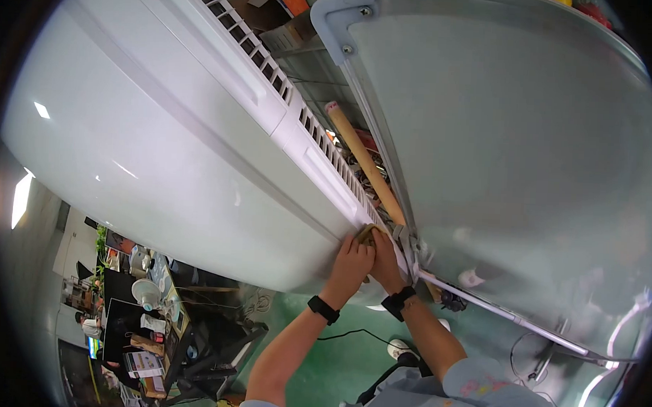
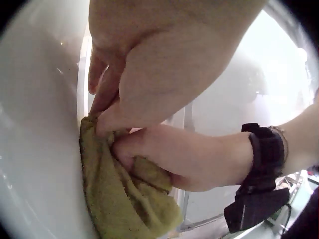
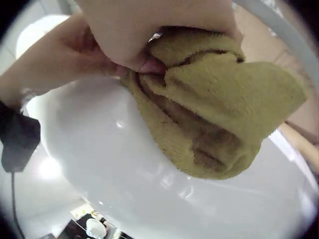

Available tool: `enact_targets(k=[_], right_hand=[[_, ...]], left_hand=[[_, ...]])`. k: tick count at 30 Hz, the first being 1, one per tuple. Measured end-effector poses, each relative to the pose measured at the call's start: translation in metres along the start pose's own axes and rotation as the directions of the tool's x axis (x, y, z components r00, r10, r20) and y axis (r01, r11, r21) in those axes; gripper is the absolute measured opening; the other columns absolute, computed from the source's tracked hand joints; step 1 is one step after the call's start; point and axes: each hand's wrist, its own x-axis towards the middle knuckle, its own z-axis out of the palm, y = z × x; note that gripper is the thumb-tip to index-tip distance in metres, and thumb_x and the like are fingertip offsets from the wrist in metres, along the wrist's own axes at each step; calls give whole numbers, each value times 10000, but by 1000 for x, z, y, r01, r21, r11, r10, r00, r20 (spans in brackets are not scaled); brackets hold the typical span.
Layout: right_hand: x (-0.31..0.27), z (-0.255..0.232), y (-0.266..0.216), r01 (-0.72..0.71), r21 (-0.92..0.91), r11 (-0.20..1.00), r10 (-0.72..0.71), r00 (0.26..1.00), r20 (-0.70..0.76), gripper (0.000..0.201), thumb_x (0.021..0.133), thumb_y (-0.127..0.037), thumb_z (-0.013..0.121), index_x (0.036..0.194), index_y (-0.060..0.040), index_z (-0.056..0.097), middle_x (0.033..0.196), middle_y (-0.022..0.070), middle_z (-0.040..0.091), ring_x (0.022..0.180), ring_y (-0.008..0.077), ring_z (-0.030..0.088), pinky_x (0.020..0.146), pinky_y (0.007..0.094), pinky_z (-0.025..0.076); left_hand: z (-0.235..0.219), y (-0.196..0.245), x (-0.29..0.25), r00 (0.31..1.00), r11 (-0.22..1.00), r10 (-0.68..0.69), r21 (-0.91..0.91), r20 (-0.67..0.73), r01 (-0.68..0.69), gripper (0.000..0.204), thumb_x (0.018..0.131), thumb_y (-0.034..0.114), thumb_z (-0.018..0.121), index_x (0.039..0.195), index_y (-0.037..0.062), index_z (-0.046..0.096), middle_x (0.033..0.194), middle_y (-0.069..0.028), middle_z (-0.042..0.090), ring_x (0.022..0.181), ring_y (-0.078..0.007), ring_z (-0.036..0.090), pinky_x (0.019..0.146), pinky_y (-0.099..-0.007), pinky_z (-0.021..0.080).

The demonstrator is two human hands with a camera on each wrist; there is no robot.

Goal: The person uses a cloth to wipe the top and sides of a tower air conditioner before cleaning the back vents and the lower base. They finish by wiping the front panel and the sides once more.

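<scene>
An olive-yellow cloth [image 3: 214, 104] is bunched between the two hands, against a long glossy white housing [image 1: 197, 147] with a slotted edge. In the head view only a little of the cloth shows past the fingers. My right hand [image 1: 387, 261] grips the cloth, its thumb tucked into the folds in the right wrist view. Close beside it, my left hand [image 1: 352, 263] pinches the cloth's upper edge between thumb and fingers, as the left wrist view shows. Both wrists wear black straps.
A large grey-white panel [image 1: 518, 139] with a metal frame stands right of the housing. In the gap between them lies a tan tube [image 1: 368, 165]. A cluttered desk [image 1: 172, 320] is at lower left. A black cable [image 1: 357, 331] crosses the green floor [image 1: 297, 362].
</scene>
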Motion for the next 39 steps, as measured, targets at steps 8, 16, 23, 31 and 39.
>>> enact_targets(k=[8, 16, 23, 31, 39], right_hand=[[45, -14, -43, 362, 54, 931, -361, 932, -28, 681, 738, -106, 665, 1373, -8, 441, 1369, 186, 482, 1174, 403, 479, 1008, 443, 391], [21, 3, -8, 251, 65, 966, -251, 968, -17, 610, 764, -98, 648, 1336, -7, 457, 1312, 203, 529, 1150, 406, 498, 1011, 438, 384], [-26, 36, 70, -197, 276, 941, 151, 972, 180, 506, 840, -75, 625, 1307, -2, 446, 1232, 230, 548, 1121, 392, 528, 939, 383, 431], [-2, 25, 18, 268, 249, 931, -229, 958, -175, 426, 864, -125, 604, 1251, 16, 495, 1178, 226, 577, 1099, 416, 543, 892, 451, 437], [13, 27, 15, 230, 87, 969, -225, 972, -65, 575, 885, -160, 575, 1402, 15, 393, 1371, 252, 475, 1316, 405, 408, 1093, 481, 306]], left_hand=[[-40, -12, 0, 980, 993, -118, -1, -158, 119, 159, 767, 118, 577, 907, 42, 579, 895, -106, 616, 988, -270, 611, 1047, -409, 409], [-23, -5, -11, 998, 999, -43, 10, 49, 42, 353, 828, 130, 539, 1152, -4, 577, 1136, -161, 596, 1157, -292, 546, 1102, -456, 332], [60, 23, -30, 985, 995, 34, 87, 171, -49, 394, 849, 142, 514, 1211, -8, 552, 1165, -144, 593, 1196, -283, 522, 1128, -432, 290], [40, 20, -26, 987, 989, -138, -47, 83, 142, 396, 844, 128, 522, 1206, -29, 535, 1188, -179, 580, 1191, -289, 533, 1110, -400, 348], [0, 4, -14, 993, 991, -113, 73, 47, 109, 416, 838, 153, 516, 1218, -12, 551, 1214, -148, 580, 1229, -265, 515, 1145, -385, 291]])
